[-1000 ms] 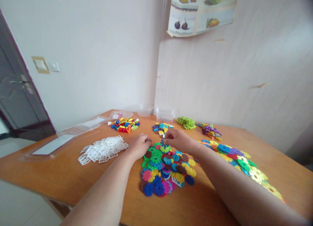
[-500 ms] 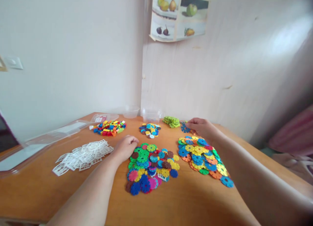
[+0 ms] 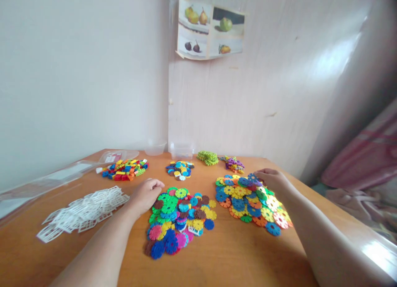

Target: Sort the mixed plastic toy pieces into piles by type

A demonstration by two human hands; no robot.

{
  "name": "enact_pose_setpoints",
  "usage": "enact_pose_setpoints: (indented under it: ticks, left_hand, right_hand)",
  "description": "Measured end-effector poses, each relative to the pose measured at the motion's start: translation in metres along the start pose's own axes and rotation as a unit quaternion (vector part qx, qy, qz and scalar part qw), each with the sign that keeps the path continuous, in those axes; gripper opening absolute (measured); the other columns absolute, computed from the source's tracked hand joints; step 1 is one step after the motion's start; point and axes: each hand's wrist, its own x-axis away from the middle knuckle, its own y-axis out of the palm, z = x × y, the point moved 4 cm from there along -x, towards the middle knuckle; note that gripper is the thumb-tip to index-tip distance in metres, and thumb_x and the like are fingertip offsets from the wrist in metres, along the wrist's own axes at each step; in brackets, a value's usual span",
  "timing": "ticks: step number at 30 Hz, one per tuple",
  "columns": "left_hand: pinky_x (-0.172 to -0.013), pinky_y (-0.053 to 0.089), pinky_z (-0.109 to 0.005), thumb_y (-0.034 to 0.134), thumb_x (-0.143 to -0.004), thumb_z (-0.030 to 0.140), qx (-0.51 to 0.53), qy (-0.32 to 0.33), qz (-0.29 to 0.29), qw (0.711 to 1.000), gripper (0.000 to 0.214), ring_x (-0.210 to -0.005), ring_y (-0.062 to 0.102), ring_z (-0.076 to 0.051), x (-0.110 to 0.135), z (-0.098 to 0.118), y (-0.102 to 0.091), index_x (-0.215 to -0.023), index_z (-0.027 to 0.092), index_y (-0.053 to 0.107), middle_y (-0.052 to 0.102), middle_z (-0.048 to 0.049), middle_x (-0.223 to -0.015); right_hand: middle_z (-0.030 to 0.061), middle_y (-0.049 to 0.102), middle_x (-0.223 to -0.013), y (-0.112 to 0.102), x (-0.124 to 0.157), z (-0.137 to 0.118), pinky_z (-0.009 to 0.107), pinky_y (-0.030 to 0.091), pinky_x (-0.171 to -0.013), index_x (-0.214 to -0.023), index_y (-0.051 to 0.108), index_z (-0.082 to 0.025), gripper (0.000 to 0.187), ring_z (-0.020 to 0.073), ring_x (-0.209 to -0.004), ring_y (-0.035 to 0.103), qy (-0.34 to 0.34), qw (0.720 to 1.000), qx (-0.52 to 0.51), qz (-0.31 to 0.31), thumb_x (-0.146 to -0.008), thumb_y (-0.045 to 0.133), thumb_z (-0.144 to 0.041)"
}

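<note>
My right hand pinches a blue notched disc between thumb and fingertips, at the far edge of the right-hand pile of large notched discs. That pile is mostly yellow, blue, orange and green. My left hand rests on the table with its fingers curled in, and nothing shows in it. Close to its right side lies the middle pile of mixed discs, in green, brown, blue, yellow and pink, with a small white frame piece among them. Left of that hand is a heap of white lattice pieces.
Along the back of the wooden table are coloured building blocks, small discs, green pieces and purple pieces. Clear plastic tubs stand by the wall. Transparent lids lie at the left.
My right hand has come back toward me from beside the purple pieces to the right-hand disc pile, still holding the blue disc. My left hand stays beside the middle pile. The view has turned right.
</note>
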Motion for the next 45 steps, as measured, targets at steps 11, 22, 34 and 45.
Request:
enact_pose_setpoints:
  ticks: [11,22,34,45]
  left_hand:
    - [-0.084,0.047,-0.03,0.047,-0.076,0.03,0.0,0.001,0.0,1.0,0.026,-0.093,0.065,-0.021,0.0,-0.002,0.0,-0.086,0.021,0.069,0.071,-0.0028,-0.096]
    - [-0.084,0.047,-0.03,0.048,-0.076,0.028,0.003,-0.002,0.005,1.0,0.025,-0.094,0.064,-0.021,0.002,0.0,0.0,-0.085,0.02,0.07,0.071,-0.0039,-0.098]
    - [-0.082,0.047,-0.029,0.049,-0.077,0.025,0.0,0.007,0.01,1.0,0.022,-0.091,0.064,-0.02,0.0,-0.003,0.003,-0.083,0.02,0.07,0.071,-0.0045,-0.096]
    - [-0.078,0.047,-0.028,0.05,-0.077,0.023,0.009,0.002,0.013,1.0,0.022,-0.09,0.064,-0.019,0.001,-0.003,0.006,-0.084,0.02,0.07,0.07,-0.0044,-0.095]
  right_hand:
    - [0.0018,0.058,-0.055,-0.001,0.004,0.012,0.024,0.034,-0.046,-0.066,0.067,-0.015,0.021,0.0109,-0.048,0.045,0.016,0.998,0.068,0.001,-0.067,0.064,-0.036]
    - [-0.0006,0.057,-0.059,0.024,0.03,-0.033,0.023,0.035,-0.051,-0.076,0.067,-0.018,0.027,0.0137,-0.057,0.049,-0.131,0.978,0.162,0.013,-0.079,0.055,-0.042]
    - [0.0022,0.068,-0.079,0.136,0.109,-0.096,0.023,0.037,-0.059,-0.088,0.071,-0.02,0.018,0.0144,-0.068,0.058,-0.283,0.893,0.226,-0.266,-0.082,0.058,-0.032]
    - [0.0037,0.069,-0.087,0.177,0.112,-0.102,0.025,0.035,-0.06,-0.094,0.071,-0.023,0.021,0.0172,-0.075,0.06,-0.296,0.864,0.3,-0.274,-0.078,0.063,-0.035]
